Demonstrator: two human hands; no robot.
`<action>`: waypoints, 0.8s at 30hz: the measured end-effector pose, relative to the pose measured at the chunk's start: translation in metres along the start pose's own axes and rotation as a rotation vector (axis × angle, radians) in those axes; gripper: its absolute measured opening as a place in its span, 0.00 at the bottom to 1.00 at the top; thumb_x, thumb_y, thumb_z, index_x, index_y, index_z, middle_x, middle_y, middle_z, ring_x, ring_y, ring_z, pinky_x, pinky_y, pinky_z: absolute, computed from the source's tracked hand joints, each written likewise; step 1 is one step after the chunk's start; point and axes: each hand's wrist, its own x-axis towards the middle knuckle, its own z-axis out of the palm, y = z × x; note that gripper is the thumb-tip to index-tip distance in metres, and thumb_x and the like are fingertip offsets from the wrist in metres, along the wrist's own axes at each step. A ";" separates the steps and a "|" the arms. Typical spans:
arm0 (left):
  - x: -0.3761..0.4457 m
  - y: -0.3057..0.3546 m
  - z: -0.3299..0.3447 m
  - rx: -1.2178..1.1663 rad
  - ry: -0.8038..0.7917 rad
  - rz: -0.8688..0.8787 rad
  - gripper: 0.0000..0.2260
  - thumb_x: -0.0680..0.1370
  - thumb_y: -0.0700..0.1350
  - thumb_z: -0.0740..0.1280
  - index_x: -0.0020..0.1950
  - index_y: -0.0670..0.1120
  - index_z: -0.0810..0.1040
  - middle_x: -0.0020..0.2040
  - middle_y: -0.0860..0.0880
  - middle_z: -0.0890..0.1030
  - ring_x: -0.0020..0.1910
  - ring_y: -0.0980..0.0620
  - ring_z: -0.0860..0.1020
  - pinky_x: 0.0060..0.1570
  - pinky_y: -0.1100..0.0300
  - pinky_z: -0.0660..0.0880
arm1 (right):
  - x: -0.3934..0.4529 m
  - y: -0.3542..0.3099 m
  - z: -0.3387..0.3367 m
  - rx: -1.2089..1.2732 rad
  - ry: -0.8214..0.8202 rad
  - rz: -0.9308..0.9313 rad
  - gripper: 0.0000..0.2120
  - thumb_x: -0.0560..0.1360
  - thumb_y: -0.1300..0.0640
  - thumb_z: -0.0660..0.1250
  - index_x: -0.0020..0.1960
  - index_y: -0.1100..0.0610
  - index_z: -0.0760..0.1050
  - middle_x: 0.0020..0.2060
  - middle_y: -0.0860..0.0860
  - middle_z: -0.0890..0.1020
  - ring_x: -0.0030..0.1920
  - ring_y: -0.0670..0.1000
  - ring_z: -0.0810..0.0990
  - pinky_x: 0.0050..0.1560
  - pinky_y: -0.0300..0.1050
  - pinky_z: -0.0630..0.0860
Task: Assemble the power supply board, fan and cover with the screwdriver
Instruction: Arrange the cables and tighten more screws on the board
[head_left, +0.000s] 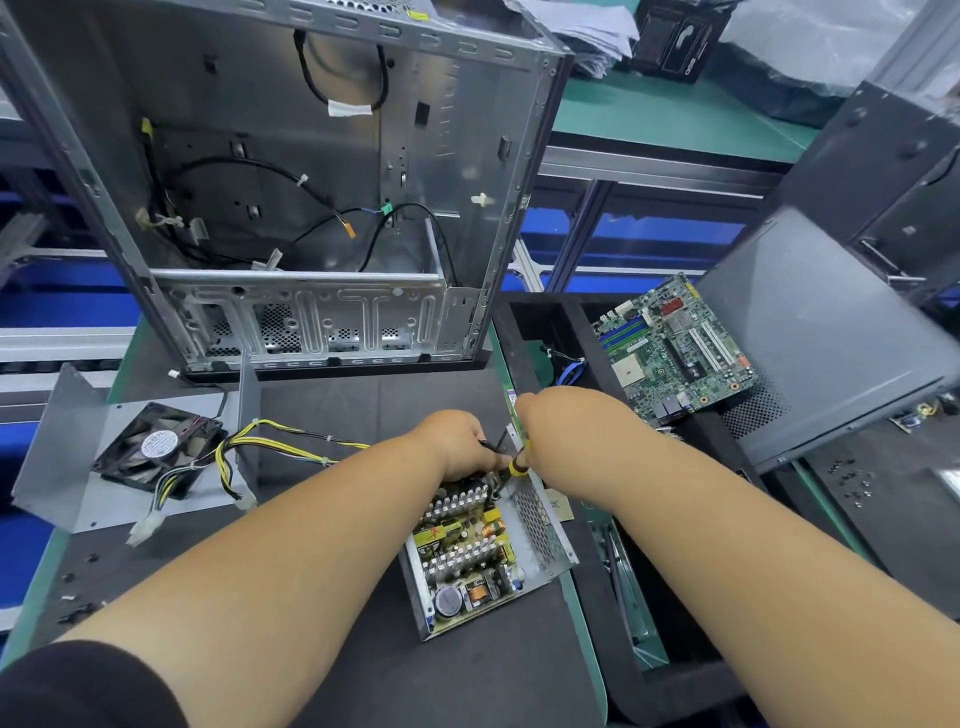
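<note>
Both hands met at the board's (467, 551) 12 o'clock end. Right hand (545, 421) gripped the screwdriver (518, 464); left hand (457, 441) curled beside it, couldn't tell on what. Fan (156, 447) lay at 9 o'clock, nearer the left hand.

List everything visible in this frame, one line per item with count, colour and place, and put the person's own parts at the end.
Power supply board: one, green-yellow, in an open grey metal tray, centre of the mat.
Screwdriver: one, yellow and black handle, at the board's far end.
Fan: one, black, on the cover at left.
Cover: one, grey bent sheet metal, left of the mat.
Cable bundle: one, yellow and black, from the board toward the fan.
Computer case: one, silver, open, behind the mat.
Motherboard: one, green, right tray.
Side panel: one, dark grey, far right.
Loose screws: several, dark, right edge.
Left hand: grip at the board's far end.
Right hand: grip on the screwdriver.
</note>
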 end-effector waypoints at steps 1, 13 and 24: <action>0.000 0.000 0.000 -0.007 0.007 -0.001 0.17 0.73 0.53 0.72 0.50 0.40 0.82 0.45 0.41 0.82 0.42 0.46 0.76 0.44 0.55 0.75 | 0.003 -0.002 0.002 -0.021 0.002 0.027 0.07 0.79 0.54 0.63 0.46 0.54 0.66 0.34 0.49 0.66 0.34 0.52 0.68 0.30 0.43 0.61; -0.001 -0.001 0.000 -0.033 -0.011 0.006 0.11 0.74 0.50 0.71 0.49 0.43 0.80 0.49 0.44 0.82 0.48 0.45 0.78 0.52 0.54 0.77 | -0.004 -0.003 0.018 0.185 0.148 0.175 0.19 0.78 0.39 0.54 0.47 0.55 0.65 0.40 0.52 0.74 0.40 0.57 0.73 0.33 0.46 0.61; 0.000 -0.001 0.003 0.020 0.027 0.013 0.10 0.74 0.53 0.70 0.45 0.47 0.79 0.41 0.48 0.78 0.40 0.50 0.74 0.41 0.58 0.71 | -0.006 -0.012 0.024 -0.013 0.159 0.229 0.17 0.82 0.46 0.55 0.50 0.54 0.78 0.37 0.52 0.73 0.36 0.56 0.69 0.28 0.41 0.57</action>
